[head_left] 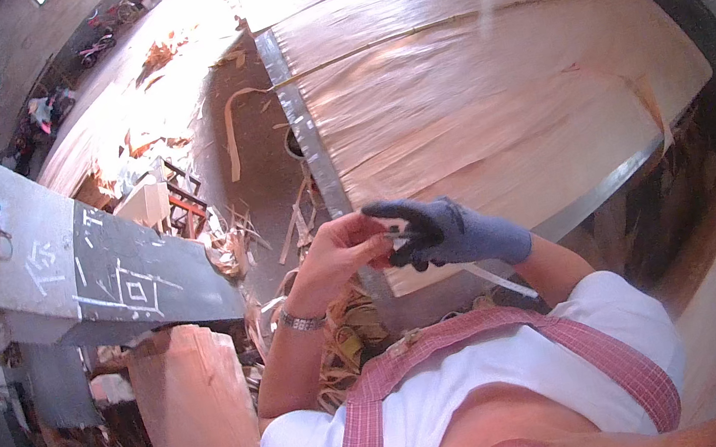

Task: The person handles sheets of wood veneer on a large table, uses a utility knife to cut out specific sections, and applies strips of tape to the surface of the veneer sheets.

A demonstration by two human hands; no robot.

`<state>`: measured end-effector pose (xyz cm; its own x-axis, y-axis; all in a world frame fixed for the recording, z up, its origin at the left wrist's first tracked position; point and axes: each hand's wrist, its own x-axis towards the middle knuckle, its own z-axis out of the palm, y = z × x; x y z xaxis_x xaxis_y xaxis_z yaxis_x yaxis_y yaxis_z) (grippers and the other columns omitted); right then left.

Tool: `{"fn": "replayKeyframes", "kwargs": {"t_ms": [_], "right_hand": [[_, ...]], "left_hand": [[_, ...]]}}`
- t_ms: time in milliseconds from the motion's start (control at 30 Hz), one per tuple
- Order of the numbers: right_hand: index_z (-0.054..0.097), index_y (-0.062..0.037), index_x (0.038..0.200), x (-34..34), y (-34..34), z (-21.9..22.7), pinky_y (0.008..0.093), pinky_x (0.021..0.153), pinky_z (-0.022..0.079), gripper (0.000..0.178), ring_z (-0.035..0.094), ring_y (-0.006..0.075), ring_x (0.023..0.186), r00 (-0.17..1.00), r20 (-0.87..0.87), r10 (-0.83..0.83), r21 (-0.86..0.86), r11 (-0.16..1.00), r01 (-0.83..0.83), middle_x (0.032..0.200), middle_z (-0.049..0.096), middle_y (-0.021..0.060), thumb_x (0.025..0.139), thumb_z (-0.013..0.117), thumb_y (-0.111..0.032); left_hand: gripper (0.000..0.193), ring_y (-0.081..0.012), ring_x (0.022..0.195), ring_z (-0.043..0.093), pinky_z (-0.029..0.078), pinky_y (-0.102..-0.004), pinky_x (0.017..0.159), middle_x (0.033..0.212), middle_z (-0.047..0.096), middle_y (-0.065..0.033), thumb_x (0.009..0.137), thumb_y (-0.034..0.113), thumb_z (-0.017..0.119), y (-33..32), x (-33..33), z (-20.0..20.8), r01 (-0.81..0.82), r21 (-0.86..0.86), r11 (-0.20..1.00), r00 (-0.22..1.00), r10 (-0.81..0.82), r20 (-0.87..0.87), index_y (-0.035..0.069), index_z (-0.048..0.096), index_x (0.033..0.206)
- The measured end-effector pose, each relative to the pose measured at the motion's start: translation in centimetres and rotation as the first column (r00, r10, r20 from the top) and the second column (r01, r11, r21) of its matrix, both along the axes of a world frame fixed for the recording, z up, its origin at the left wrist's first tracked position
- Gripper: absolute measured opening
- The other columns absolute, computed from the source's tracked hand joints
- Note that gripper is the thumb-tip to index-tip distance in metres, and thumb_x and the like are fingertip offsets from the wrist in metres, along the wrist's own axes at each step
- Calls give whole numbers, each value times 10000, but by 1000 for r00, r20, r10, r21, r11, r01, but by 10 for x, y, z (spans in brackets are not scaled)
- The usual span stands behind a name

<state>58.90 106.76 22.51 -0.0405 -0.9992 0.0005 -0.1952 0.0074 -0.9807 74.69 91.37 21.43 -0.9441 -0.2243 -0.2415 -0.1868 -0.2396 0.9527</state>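
My bare left hand (345, 247), a metal-band watch on its wrist, meets my right hand (450, 231) in front of my chest. A blue-grey glove with dark fingers covers the right hand. Both hands are closed, fingertips together around something small and greyish, mostly hidden. A narrow white strip (502, 281) shows below the gloved hand; whether it is held I cannot tell. Just beyond my hands lies a wide stack of thin wood veneer sheets (470, 98) on a metal-edged table (299, 105).
A grey machine body (146, 270) with white chalk marks stands at left. Veneer scraps (232, 241) litter the floor between it and the table. A long thin strip (403, 41) crosses the stack. Upright veneer sheets (200, 414) stand at lower left.
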Motion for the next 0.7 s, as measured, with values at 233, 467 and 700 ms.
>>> {"fn": "replayKeyframes", "kwargs": {"t_ms": [233, 467, 700], "right_hand": [[463, -61, 1355, 124, -158, -107, 277, 676, 526, 533, 610, 87, 783, 996, 84, -3, -13, 1000, 4, 979, 663, 82, 877, 682, -149], [650, -50, 1148, 141, -245, -170, 240, 586, 505, 265, 588, 66, 645, 951, 279, -137, 245, 967, 67, 768, 656, 1, 891, 606, -94], [642, -75, 1000, 109, -320, -287, 340, 636, 484, 177, 626, 226, 710, 836, -47, -547, 126, 827, 548, 757, 641, 68, 847, 627, -162]], "left_hand": [[94, -79, 699, 623, 509, -212, 628, 778, 644, -1, 892, 102, 667, -195, 136, -64, 9, -265, 964, 992, 24, 123, 43, 600, 863], [127, -73, 675, 587, 486, -228, 624, 718, 629, -17, 854, 119, 694, -408, 177, -103, -35, -446, 894, 990, 91, 103, 29, 609, 825], [202, -89, 575, 542, 449, -267, 546, 617, 584, -22, 769, 211, 692, -515, 53, -162, 79, -781, 620, 995, 2, 102, 23, 618, 786]]}}
